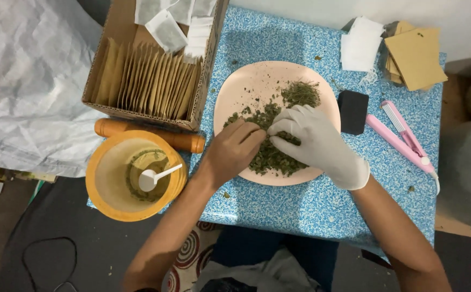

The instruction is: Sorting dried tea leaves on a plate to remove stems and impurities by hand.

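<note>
A pale pink plate on the blue speckled table holds a heap of dried green leaves. My left hand, bare, rests on the plate's left side with its fingers curled into the leaves. My right hand, in a white glove, lies over the middle of the heap, fingertips pinched into the leaves and touching the left hand's fingers. What exactly sits between the fingers is hidden.
An orange bowl with green powder and a white scoop stands at the left. Behind it lie an orange roller and a cardboard box of brown envelopes. A black block, pink sealer tool, white sachets and brown envelopes lie right.
</note>
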